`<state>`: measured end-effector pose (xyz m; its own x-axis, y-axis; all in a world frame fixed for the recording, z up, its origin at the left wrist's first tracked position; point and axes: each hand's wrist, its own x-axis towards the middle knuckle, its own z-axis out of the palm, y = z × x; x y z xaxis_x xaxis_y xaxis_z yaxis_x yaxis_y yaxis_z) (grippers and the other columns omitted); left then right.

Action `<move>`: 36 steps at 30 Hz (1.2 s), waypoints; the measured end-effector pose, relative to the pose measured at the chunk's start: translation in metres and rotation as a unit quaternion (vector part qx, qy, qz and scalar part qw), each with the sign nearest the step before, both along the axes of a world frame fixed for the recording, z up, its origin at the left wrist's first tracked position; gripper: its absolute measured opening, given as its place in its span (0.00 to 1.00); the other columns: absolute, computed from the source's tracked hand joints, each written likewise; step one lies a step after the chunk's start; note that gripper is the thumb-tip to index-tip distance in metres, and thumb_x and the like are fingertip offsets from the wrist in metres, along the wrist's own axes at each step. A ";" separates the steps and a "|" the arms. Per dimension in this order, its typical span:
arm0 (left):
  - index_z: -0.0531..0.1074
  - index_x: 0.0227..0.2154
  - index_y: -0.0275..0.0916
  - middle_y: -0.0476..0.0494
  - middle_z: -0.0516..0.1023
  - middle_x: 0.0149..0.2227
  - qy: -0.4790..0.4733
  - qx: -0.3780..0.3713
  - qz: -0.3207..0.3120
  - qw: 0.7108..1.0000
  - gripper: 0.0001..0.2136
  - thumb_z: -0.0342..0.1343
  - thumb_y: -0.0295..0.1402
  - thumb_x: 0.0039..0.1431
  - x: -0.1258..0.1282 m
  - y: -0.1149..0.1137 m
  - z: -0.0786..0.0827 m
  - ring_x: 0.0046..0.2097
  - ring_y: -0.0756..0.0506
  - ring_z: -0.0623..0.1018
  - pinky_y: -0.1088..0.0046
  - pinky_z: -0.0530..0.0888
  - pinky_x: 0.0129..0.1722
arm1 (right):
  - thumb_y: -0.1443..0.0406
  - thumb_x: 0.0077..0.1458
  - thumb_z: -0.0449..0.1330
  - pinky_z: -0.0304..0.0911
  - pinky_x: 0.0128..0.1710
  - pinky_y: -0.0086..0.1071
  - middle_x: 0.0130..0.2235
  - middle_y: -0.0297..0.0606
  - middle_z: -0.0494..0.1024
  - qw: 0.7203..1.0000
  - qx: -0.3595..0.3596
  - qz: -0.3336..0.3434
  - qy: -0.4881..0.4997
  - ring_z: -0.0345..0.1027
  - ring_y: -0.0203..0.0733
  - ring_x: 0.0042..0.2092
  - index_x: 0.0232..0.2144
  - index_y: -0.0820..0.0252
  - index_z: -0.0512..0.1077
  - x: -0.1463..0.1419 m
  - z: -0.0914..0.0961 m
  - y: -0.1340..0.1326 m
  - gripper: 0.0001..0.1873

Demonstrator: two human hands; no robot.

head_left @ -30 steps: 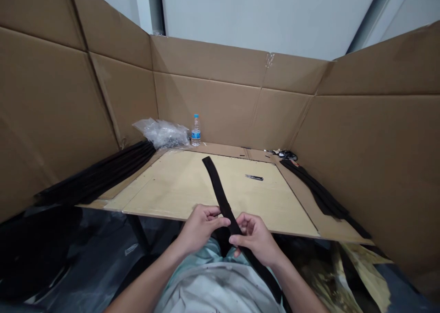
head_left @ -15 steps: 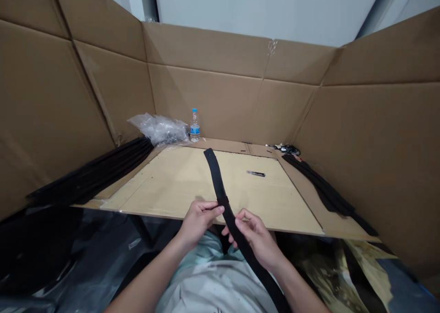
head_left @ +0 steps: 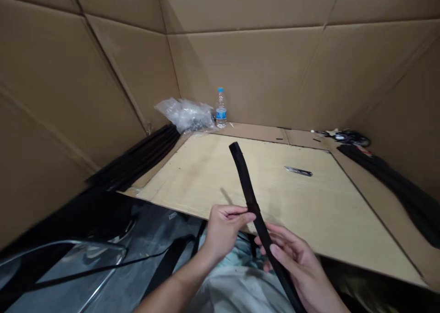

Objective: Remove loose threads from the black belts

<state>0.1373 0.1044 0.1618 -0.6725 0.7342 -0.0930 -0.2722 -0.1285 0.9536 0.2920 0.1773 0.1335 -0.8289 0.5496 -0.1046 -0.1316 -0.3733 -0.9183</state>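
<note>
A long black strap (head_left: pixel 244 178) runs from the wooden board (head_left: pixel 309 207) down to my lap. My left hand (head_left: pixel 225 228) pinches it near the board's front edge, fingers closed on the strap's edge. Just below, my right hand (head_left: pixel 299 265) cradles the strap across loosely curled fingers, the lower length running along the palm. The strap's far end lifts a little above the board.
A small knife (head_left: pixel 298 171) lies on the board to the right. A water bottle (head_left: pixel 220 109) and a crumpled plastic bag (head_left: pixel 185 113) stand at the back. Black strips (head_left: pixel 140 157) are stacked on the left, more straps (head_left: pixel 395 182) on the right. Cardboard walls surround everything.
The camera has tipped down and left. My hands have slid the strap forward and raised it, so its far end now lifts off the board.
</note>
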 end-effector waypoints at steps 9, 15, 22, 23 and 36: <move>0.77 0.24 0.29 0.54 0.59 0.15 0.044 0.044 -0.067 0.996 0.14 0.70 0.34 0.34 0.012 -0.012 0.011 0.21 0.57 0.53 0.80 0.50 0.19 | 0.58 0.49 0.66 0.68 0.23 0.28 0.45 0.45 0.71 0.998 0.054 0.011 0.006 0.67 0.39 0.35 0.46 0.57 0.72 -0.001 0.002 -0.014 0.21; 0.70 0.18 0.31 0.56 0.55 0.15 0.008 0.091 -0.095 0.991 0.18 0.68 0.43 0.39 0.021 -0.020 0.011 0.19 0.58 0.50 0.78 0.44 0.18 | 0.54 0.48 0.66 0.64 0.16 0.26 0.31 0.36 0.70 0.996 0.081 0.042 0.011 0.61 0.30 0.22 0.38 0.59 0.62 0.006 0.009 -0.026 0.22; 0.64 0.16 0.34 0.58 0.50 0.14 0.011 0.108 -0.067 0.992 0.23 0.68 0.47 0.37 0.017 -0.015 0.011 0.18 0.58 0.47 0.76 0.43 0.18 | 0.51 0.53 0.61 0.48 0.17 0.21 0.29 0.36 0.75 0.993 0.081 0.005 0.081 0.55 0.24 0.17 0.35 0.58 0.58 -0.002 0.018 -0.028 0.21; 0.65 0.16 0.34 0.58 0.50 0.14 0.012 0.112 -0.053 0.992 0.23 0.68 0.48 0.36 0.016 -0.015 0.013 0.18 0.58 0.48 0.77 0.43 0.18 | 0.51 0.53 0.61 0.50 0.19 0.22 0.30 0.37 0.75 0.994 0.063 0.000 0.093 0.57 0.26 0.19 0.36 0.58 0.59 -0.002 0.020 -0.028 0.20; 0.75 0.35 0.29 0.59 0.51 0.16 0.024 0.086 -0.128 0.988 0.26 0.71 0.42 0.33 0.009 -0.018 0.027 0.19 0.58 0.46 0.78 0.41 0.19 | 0.58 0.47 0.68 0.59 0.21 0.23 0.29 0.31 0.68 0.988 0.120 0.035 0.086 0.61 0.27 0.22 0.42 0.62 0.68 -0.001 0.024 -0.016 0.23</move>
